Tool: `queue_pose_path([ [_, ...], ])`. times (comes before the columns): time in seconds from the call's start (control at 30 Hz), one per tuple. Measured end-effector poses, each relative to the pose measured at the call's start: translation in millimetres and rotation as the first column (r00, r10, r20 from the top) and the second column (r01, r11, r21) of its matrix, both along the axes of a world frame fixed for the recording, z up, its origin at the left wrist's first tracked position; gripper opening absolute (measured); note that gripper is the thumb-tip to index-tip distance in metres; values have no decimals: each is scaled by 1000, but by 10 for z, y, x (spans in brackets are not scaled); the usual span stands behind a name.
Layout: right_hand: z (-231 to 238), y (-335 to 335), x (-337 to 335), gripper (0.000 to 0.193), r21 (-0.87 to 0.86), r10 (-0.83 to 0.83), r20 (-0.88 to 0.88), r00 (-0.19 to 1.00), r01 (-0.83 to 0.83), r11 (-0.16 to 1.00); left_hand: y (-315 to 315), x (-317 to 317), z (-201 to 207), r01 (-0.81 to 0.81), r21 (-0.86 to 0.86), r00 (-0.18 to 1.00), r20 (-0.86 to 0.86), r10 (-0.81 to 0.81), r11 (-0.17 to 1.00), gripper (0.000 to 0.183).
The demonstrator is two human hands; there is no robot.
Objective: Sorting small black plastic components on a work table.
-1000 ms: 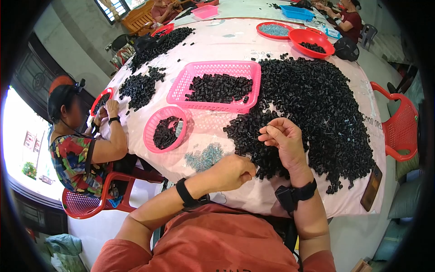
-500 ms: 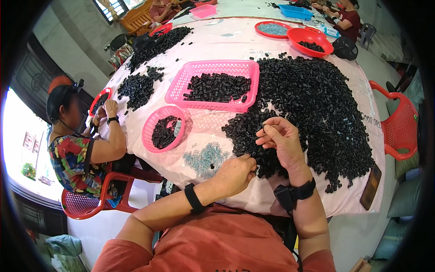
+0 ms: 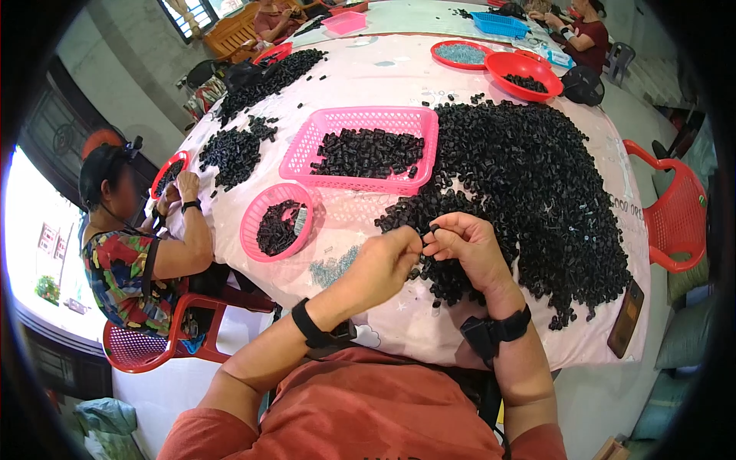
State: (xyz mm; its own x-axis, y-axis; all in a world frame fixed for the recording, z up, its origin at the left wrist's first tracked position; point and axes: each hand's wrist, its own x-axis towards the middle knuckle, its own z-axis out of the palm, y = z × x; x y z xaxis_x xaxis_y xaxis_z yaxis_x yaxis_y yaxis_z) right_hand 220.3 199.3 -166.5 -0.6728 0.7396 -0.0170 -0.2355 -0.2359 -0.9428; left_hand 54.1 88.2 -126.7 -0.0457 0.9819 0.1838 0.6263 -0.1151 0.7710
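The left hand (image 3: 387, 261) and the right hand (image 3: 464, 245) meet fingertip to fingertip, both pinching one small black piece (image 3: 427, 232), just above the near edge of the black pile (image 3: 529, 176).

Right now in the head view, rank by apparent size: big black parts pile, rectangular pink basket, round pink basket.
1. big black parts pile
2. rectangular pink basket
3. round pink basket, though it sits nearer the camera

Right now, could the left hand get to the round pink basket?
Probably yes. The left hand is close to the round pink basket, with only bare cloth and a few small bits between them. But its fingers are pinched together with the right hand.
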Motion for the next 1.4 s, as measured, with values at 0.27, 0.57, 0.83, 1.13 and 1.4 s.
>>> queue_pose_path([
  [0.27, 1, -28, -7, 17, 10, 113, -4, 994, -113, 994, 162, -23, 215, -80, 111, 997, 7, 80, 991, 6],
  [0.57, 33, -51, -4, 17, 27, 125, -2, 992, -125, 992, 203, -5, 222, -65, 136, 996, -44, 72, 989, 7],
  [0.83, 79, -41, 17, 20, -11, 57, -67, 996, -58, 998, 183, 4, 206, -97, 91, 995, 19, 96, 991, 6],
  [1.13, 50, -26, 8, 17, -48, -1, -38, 999, -1, 999, 211, 64, 197, -62, 128, 998, -11, 64, 990, 5],
  [1.4, 16, -30, 10, 13, -39, 71, -65, 995, -74, 997, 247, 92, 218, -103, 178, 993, -40, 112, 979, 5],
])
